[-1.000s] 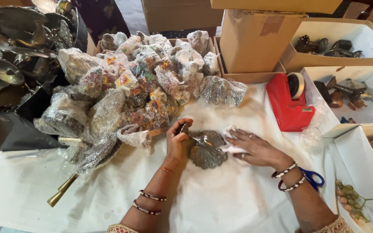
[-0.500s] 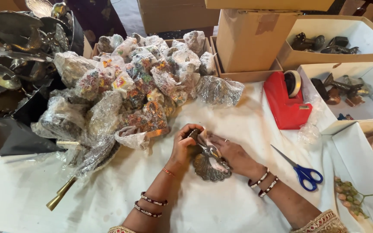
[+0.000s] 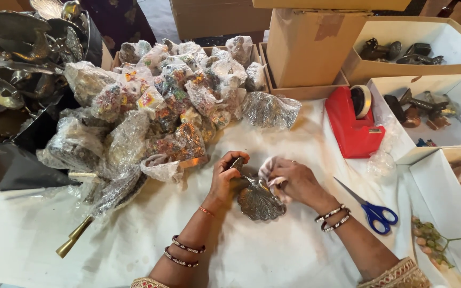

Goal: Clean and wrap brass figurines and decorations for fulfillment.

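My left hand [image 3: 225, 176] grips the top end of a dark metal shell-shaped dish [image 3: 260, 200] that rests on the white cloth-covered table [image 3: 273, 256]. My right hand [image 3: 292, 181] holds a small pale cloth [image 3: 270, 166] pressed against the dish's upper right part. Both wrists wear bangles. The dish's fluted fan faces up and lies between the two hands.
A heap of plastic-wrapped ornaments [image 3: 161, 101] lies behind the hands. Dark metal dishes [image 3: 12, 64] are piled at the far left. A red tape dispenser [image 3: 354, 122], blue-handled scissors [image 3: 374, 210], cardboard boxes [image 3: 305, 48] and white trays with metal pieces [image 3: 428, 101] stand to the right.
My right hand has come off the table onto the dish with the cloth. The dish has been tipped and turned between both hands, uncovering the scissors.
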